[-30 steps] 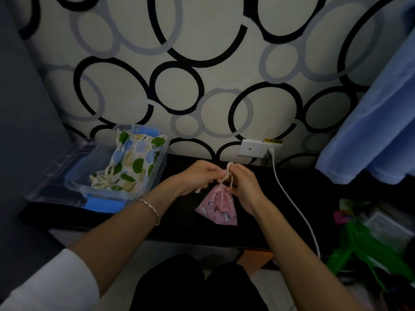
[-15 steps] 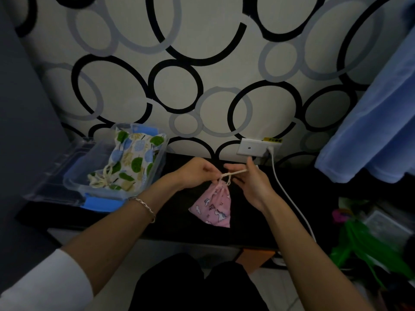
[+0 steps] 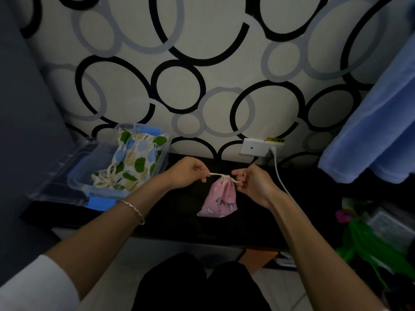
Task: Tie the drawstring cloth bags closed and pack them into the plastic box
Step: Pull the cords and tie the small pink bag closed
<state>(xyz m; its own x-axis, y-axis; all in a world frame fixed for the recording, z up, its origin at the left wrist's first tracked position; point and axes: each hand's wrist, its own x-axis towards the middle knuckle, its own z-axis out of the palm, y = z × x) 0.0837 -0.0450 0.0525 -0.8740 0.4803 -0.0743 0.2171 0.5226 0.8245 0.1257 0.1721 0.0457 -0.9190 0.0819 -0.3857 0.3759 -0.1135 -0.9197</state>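
both hands have drawn apart since half a second ago, stretching the cream drawstring (image 3: 221, 175) into a taut, near-level line where it was bunched between close-set fingers. a person's left hand (image 3: 188, 172) and right hand (image 3: 253, 185) each pinch one end of the cord with curled fingers, to the right of the plastic box (image 3: 165, 157). the pink cloth bag (image 3: 221, 200) hangs from the middle of the cord, between the two grips and just below them, with its gathered neck cinched shut. whether its lower edge rests on the black surface (image 3: 177, 216) or hangs just above it, the view does not settle. the bag is well clear of the box, on its right. inside the box a leaf-print bag (image 3: 134, 160) already lies, its strings bunched at the near end.

the step in hand appears to be tightening the knot on the pink bag; one bag looks packed and this one is nearly closed. the next move likely calls for letting go of one cord end, keeping hold of the bag with the other hand and carrying it leftward over the box's rim to lay it beside or on the leaf-print bag. a white cable (image 3: 280, 176) trails down farther right of the box.
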